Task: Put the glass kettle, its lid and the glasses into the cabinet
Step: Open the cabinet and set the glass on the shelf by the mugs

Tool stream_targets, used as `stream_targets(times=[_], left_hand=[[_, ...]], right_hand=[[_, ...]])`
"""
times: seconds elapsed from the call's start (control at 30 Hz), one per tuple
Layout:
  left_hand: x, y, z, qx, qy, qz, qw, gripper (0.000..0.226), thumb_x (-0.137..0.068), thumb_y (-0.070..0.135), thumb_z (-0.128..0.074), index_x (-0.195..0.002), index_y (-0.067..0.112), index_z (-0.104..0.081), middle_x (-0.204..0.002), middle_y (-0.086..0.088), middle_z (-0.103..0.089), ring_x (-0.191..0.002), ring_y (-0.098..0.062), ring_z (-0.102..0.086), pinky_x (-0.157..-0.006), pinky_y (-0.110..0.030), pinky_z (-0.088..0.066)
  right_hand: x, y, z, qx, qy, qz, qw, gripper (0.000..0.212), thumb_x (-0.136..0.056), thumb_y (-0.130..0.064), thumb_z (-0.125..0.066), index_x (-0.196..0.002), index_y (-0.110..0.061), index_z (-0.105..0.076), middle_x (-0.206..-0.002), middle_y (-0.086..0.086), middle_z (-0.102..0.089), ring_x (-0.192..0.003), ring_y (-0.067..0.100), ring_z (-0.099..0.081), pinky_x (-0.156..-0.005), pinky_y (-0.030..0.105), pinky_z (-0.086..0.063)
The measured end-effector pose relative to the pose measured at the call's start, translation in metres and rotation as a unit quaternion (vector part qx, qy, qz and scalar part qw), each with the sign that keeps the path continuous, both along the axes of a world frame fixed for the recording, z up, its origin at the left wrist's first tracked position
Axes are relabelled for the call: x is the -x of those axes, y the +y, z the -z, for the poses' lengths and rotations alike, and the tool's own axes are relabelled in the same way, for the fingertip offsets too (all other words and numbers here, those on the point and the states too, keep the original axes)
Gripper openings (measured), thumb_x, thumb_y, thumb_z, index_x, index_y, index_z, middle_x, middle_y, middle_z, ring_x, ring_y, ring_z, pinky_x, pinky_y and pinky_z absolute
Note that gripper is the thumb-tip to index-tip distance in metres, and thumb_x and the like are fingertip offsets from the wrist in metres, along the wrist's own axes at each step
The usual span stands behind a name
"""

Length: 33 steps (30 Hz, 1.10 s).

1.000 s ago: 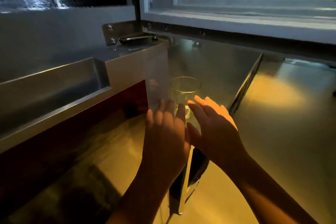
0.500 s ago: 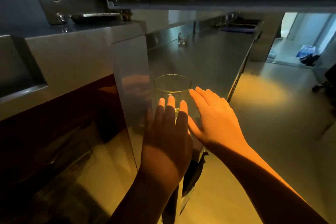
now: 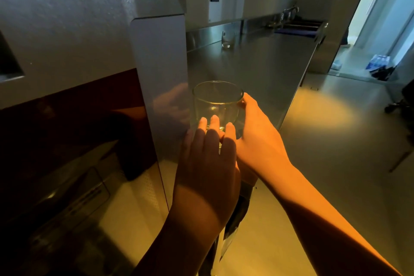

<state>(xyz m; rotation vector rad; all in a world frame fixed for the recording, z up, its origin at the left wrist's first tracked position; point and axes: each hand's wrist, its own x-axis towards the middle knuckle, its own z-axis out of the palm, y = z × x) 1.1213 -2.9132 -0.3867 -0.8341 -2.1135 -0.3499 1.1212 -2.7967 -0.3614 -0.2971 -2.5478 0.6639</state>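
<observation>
Head view shows a clear, round-rimmed glass, upright

The glass stands upright at the centre of the frame, mouth up. It is clear, round and straight-walled, with a thick base, and looks empty. The right hand curls round its right side. The straight fingers of the left hand touch its near wall low down. Whether its base rests on the counter cannot be told. A second glass, small and clear, stands upright on the counter at upper centre, well apart from the first.
</observation>
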Motion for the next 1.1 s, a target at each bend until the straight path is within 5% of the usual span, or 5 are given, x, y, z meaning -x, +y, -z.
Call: stream_targets(times=[0.2, 0.43, 0.83, 1.0, 1.1], left_hand=[[0.002, -0.004, 0.004, 0.004, 0.003, -0.002, 1.000, 0.036, -0.078, 0.021, -0.038, -0.094, 0.004, -0.066, -0.100, -0.018, -0.067, -0.098, -0.035, -0.065, -0.087, -0.049, -0.048], [0.004, -0.007, 0.004, -0.008, 0.045, 0.019, 0.999, 0.023, -0.078, 0.024, -0.037, -0.096, 0.011, -0.044, -0.094, -0.015, -0.069, -0.090, -0.032, -0.067, -0.081, -0.043, -0.052], [-0.005, -0.008, -0.011, 0.005, 0.039, 0.025, 0.999, 0.026, -0.080, 0.027, -0.040, -0.100, 0.011, -0.046, -0.097, -0.015, -0.070, -0.095, -0.032, -0.067, -0.080, -0.046, -0.052], [-0.024, -0.022, -0.028, 0.036, -0.034, 0.048, 0.998, 0.050, -0.099, 0.036, -0.013, -0.115, 0.005, -0.049, -0.112, -0.020, -0.065, -0.104, -0.035, -0.063, -0.084, -0.053, -0.048], [-0.044, -0.031, -0.042, 0.048, -0.079, 0.047, 0.995, 0.049, -0.089, 0.031, -0.036, -0.116, -0.001, -0.061, -0.109, -0.023, -0.065, -0.099, -0.038, -0.065, -0.083, -0.055, -0.048]], right_hand=[[0.014, -0.010, 0.005, 0.224, 0.062, -0.018, 0.972, 0.083, -0.080, -0.027, -0.068, -0.145, -0.027, -0.017, -0.142, -0.003, -0.040, -0.125, 0.013, -0.043, -0.096, 0.022, -0.035], [0.028, -0.016, 0.006, 0.362, 0.084, -0.044, 0.928, 0.083, -0.070, -0.025, -0.079, -0.135, -0.031, -0.027, -0.115, -0.011, -0.046, -0.107, 0.008, -0.048, -0.092, 0.026, -0.042], [0.013, -0.006, -0.005, 0.377, 0.101, -0.025, 0.920, 0.085, -0.060, -0.032, -0.084, -0.128, -0.032, -0.034, -0.112, -0.009, -0.053, -0.103, 0.008, -0.054, -0.086, 0.024, -0.044], [-0.012, -0.004, -0.012, 0.372, 0.103, -0.030, 0.922, 0.092, -0.057, -0.039, -0.083, -0.132, -0.028, -0.033, -0.114, -0.011, -0.050, -0.109, 0.008, -0.051, -0.088, 0.021, -0.041], [-0.028, -0.009, -0.015, 0.369, 0.093, -0.037, 0.924, 0.094, -0.057, -0.038, -0.083, -0.135, -0.027, -0.031, -0.116, -0.011, -0.047, -0.110, 0.008, -0.047, -0.087, 0.019, -0.041]])
